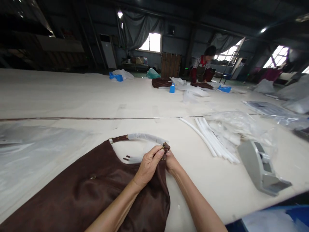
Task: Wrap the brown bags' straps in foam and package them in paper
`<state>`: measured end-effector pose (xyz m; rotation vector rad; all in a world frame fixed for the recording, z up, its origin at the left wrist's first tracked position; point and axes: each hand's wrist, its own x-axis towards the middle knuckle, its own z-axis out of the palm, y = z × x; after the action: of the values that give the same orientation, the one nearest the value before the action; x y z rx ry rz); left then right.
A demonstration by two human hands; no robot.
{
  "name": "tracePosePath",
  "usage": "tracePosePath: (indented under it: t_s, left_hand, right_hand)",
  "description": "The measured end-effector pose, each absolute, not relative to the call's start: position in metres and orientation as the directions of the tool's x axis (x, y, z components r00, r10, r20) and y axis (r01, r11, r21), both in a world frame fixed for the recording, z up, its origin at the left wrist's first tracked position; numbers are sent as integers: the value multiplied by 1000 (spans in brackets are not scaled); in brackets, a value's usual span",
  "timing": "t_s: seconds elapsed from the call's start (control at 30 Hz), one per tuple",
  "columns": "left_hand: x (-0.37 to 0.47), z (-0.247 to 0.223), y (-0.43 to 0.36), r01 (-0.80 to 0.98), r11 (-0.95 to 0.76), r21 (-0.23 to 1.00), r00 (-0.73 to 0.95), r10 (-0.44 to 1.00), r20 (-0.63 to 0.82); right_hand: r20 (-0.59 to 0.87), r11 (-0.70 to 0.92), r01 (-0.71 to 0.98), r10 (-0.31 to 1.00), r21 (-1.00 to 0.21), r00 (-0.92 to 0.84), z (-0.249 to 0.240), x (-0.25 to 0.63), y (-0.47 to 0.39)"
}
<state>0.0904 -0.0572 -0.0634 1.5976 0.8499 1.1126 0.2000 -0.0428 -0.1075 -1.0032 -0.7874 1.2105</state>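
Note:
A dark brown leather handbag (pixel 79 183) lies on the white table in front of me, with a small zip pull (pixel 93 177) on its side. Its handle (pixel 145 137) arches away from me, wrapped in whitish plastic between brown ends. At the handle's right end my left hand (pixel 152 162) pinches the brown strap end (pixel 166 146) near a brass-coloured fitting. My right hand (pixel 171 160) grips the same strap end from the right; its fingertips are partly hidden behind the leather.
Several white foam tubes (pixel 212 138) lie right of the bag, beside crumpled clear plastic (pixel 234 125). A grey tape dispenser (pixel 260 167) stands near the table's right edge. Across the table (pixel 72 96), a person (pixel 202 66) leans over brown bags (pixel 160 82) and blue pieces (pixel 224 88).

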Motion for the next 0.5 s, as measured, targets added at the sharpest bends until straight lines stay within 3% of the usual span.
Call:
tracePosePath:
  t_s: [0.2,0.37,0.5]
  left_hand:
    - [92,-65,-60,-1,-168,986,310,937,160]
    - [96,-66,-61,-30,-147,989,298,943,149]
    - [97,-73,-58,-32,-197,980,243,949,199]
  right_hand:
    - [-74,7,-213,926,-977,371,-116,250,-47]
    - [-6,25,-98,953,-995,304,-99,250,-46]
    - [-33,8,-291,990,-957,137,-87,235,-47]
